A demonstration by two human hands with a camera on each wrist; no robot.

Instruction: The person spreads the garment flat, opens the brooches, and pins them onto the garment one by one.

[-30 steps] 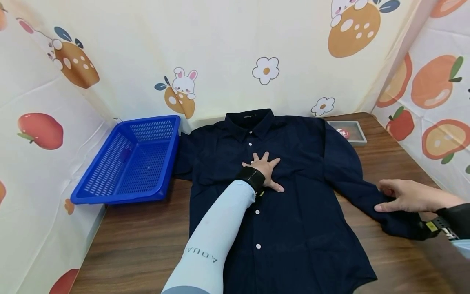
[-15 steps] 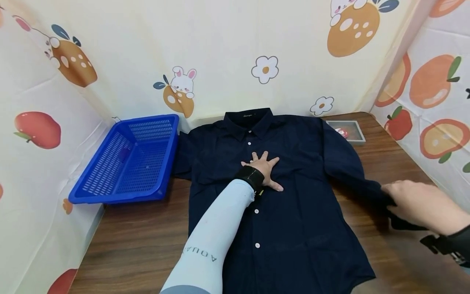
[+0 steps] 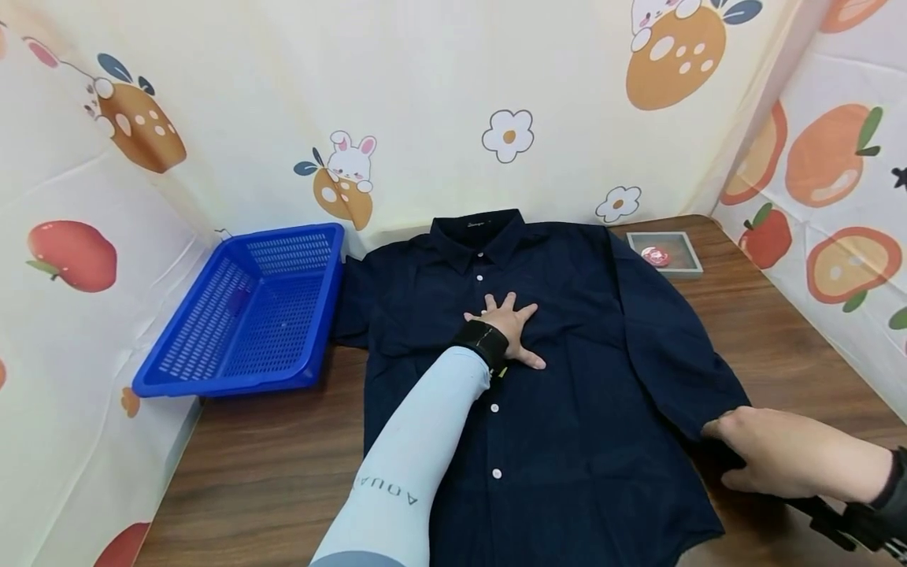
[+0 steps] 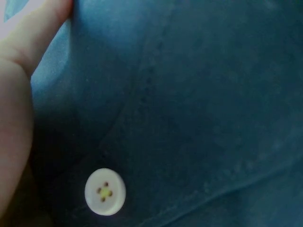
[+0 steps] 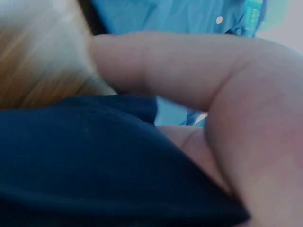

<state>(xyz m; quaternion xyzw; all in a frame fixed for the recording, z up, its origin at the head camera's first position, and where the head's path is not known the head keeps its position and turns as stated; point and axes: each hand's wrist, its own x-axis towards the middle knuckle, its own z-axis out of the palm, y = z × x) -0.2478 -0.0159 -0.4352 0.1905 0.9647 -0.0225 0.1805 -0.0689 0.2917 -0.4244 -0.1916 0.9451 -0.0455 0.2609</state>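
One white button (image 4: 112, 182) shows its four holes only in the left wrist view. The left hand (image 3: 507, 324) rests, fingers spread, on the dark shirt (image 3: 581, 394); the right hand (image 3: 772, 453) grips its sleeve (image 3: 669, 339). The shirt lies on a wooden table (image 3: 276, 457), before fruit-printed cloth (image 3: 425, 87).

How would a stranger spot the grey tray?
On the wooden table, find the navy shirt, spread out. Go toward the table's far right corner, just past the sleeve. The grey tray is small and shallow, with a red-and-white patch inside, unlike the perforated blue basket on the left.
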